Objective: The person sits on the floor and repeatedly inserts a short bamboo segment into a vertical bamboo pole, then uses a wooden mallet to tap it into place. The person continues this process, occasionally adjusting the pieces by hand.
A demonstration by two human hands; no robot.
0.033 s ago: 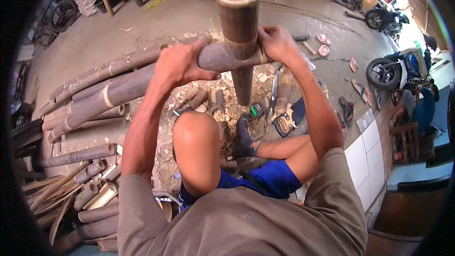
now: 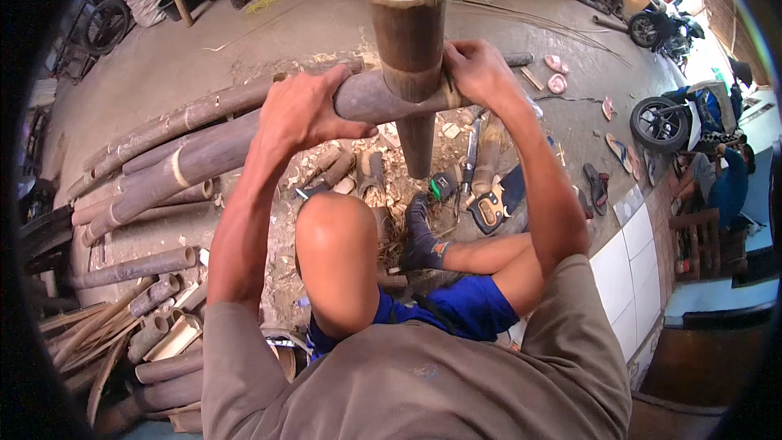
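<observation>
A long brown bamboo pole runs from the lower left up to the middle, with an upright bamboo tube set through it near its right end. The tube's pale open top faces up, and its narrower lower part shows beneath the pole. My left hand is wrapped over the pole, left of the tube, its thumb along the near side. Closed round the pole's right end is my right hand, its fingers close against the tube; the fingertips are partly hidden.
Wood chips cover the floor below, around a handsaw, a black and green tape measure and a chisel-like tool. More bamboo poles lie at left, cut pieces at lower left. Sandals and motorcycles stand at right.
The upright tube has shifted very slightly up and left, its top leaning a little more that way. My left hand sits slightly farther left on the pole.
</observation>
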